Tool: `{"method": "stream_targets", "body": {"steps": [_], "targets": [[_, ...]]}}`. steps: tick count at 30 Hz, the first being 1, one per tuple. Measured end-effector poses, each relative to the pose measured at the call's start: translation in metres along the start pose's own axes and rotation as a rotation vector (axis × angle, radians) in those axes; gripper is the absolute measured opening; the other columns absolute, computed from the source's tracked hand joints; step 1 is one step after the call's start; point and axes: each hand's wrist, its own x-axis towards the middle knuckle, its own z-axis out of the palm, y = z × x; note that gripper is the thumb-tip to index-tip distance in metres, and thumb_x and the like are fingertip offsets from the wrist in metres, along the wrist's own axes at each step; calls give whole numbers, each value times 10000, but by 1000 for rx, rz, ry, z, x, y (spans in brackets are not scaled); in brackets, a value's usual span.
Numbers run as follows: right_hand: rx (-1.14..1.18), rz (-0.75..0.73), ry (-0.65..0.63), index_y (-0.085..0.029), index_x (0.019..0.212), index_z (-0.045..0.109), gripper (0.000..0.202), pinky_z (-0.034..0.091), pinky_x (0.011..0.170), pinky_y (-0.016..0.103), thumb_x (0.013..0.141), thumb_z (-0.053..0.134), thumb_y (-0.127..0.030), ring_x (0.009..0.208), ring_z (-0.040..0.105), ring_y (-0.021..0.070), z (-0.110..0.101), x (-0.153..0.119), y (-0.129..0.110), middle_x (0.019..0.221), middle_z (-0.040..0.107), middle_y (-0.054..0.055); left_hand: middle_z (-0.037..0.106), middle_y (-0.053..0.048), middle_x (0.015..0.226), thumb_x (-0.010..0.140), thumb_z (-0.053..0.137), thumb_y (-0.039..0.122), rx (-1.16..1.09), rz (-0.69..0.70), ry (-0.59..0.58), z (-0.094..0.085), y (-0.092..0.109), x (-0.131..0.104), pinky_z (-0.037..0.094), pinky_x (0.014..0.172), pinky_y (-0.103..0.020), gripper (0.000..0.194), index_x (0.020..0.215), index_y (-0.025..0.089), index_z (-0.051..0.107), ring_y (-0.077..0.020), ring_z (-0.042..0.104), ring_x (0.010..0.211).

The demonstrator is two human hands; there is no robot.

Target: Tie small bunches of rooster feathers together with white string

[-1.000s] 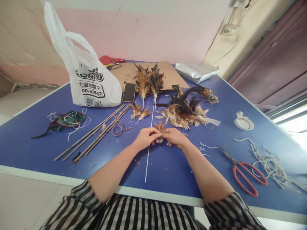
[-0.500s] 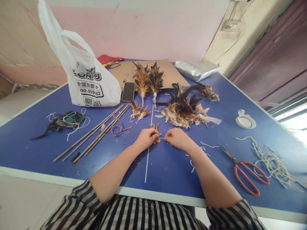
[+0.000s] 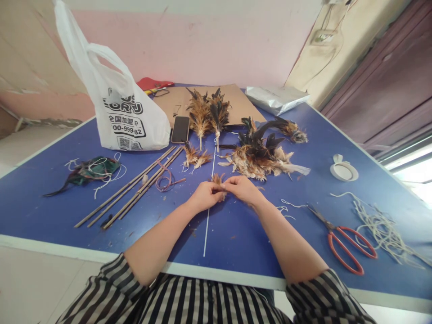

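Note:
Near the middle of the blue table, my left hand [image 3: 204, 196] is closed around a small bunch of brown feathers [image 3: 218, 178], whose tips stick up past the fingers. My right hand [image 3: 239, 186] meets it from the right, thumb and fingers pinched together at the bunch; what the pinch holds is hidden. Beyond the hands lie small tied feather bunches [image 3: 196, 157], and farther back two larger feather bundles on sticks [image 3: 218, 110]. A heap of loose feathers [image 3: 258, 157] spreads to the right of these.
Thin sticks [image 3: 135, 189] and a purple cord [image 3: 165, 181] lie at left, near a white plastic bag [image 3: 124, 108] and a phone [image 3: 180, 129]. Red-handled scissors [image 3: 337, 234], tangled white string [image 3: 378, 225] and a roll of tape [image 3: 343, 171] lie at right. Cardboard [image 3: 243, 105] lies behind.
My right hand has moved left and slightly up, from pulling at a white string to touching the bunch beside my left hand. My left hand stays nearly in place.

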Motion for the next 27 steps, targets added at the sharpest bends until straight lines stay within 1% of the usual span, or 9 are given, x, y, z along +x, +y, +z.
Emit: {"method": "stream_targets", "body": {"steps": [3,6,8,11,15,18,21,24,27], "targets": [[130,15,-21,-128,750,650,284,238,402,199,678,562,-389,397,297,50,-5,0,1,445,438,-51,631,-50,592,739,536,316,-141,-97,2,0,0,4,481,558,-231,249,673,96,632,-110,576,513],[104,-34,60,-149,896,656,321,294,432,203,676,576,-368,427,363,64,-14,-2,5,488,495,-42,633,-65,610,734,549,296,-253,-165,3,-1,0,7,498,566,-251,232,673,84,620,-112,587,519],[-3,-72,75,-154,865,669,277,365,508,219,658,596,-323,503,452,82,-19,-3,9,596,589,-9,636,-71,616,729,559,287,-264,-181,1,-1,0,8,503,573,-259,221,680,81,621,-114,591,523],[-139,-98,22,-150,785,676,213,413,607,241,644,604,-292,628,540,121,-18,-4,14,729,653,27,636,-71,607,726,566,287,-253,-181,-13,-2,2,7,503,581,-257,218,679,81,624,-112,588,523],[-156,-128,98,-153,805,653,240,424,620,245,653,595,-329,650,554,128,-7,-1,11,756,657,24,630,-60,592,728,557,277,-231,-154,-33,-3,5,5,493,574,-241,211,673,84,623,-104,577,512],[-132,-111,160,-145,745,639,211,420,605,241,651,590,-327,631,550,124,4,3,7,709,644,21,627,-53,586,733,542,273,-174,-111,-37,-3,3,5,485,565,-236,210,678,90,630,-107,576,508],[-32,-92,158,-144,649,609,151,405,550,219,643,587,-293,562,521,98,10,5,6,620,609,1,626,-46,587,732,539,265,-158,-87,-37,-3,0,5,485,569,-241,201,684,93,632,-109,578,511],[195,-1,128,-151,625,562,136,359,435,188,649,588,-283,427,442,59,11,5,8,505,541,-36,625,-39,600,717,563,246,-183,-94,-43,-2,0,4,487,579,-244,167,701,95,632,-110,580,528],[486,128,74,-154,659,529,153,366,394,175,650,609,-284,410,461,52,8,6,15,560,581,-19,620,-28,617,718,565,182,-249,-127,-44,-2,3,4,489,600,-239,116,758,94,629,-97,578,543]]}}
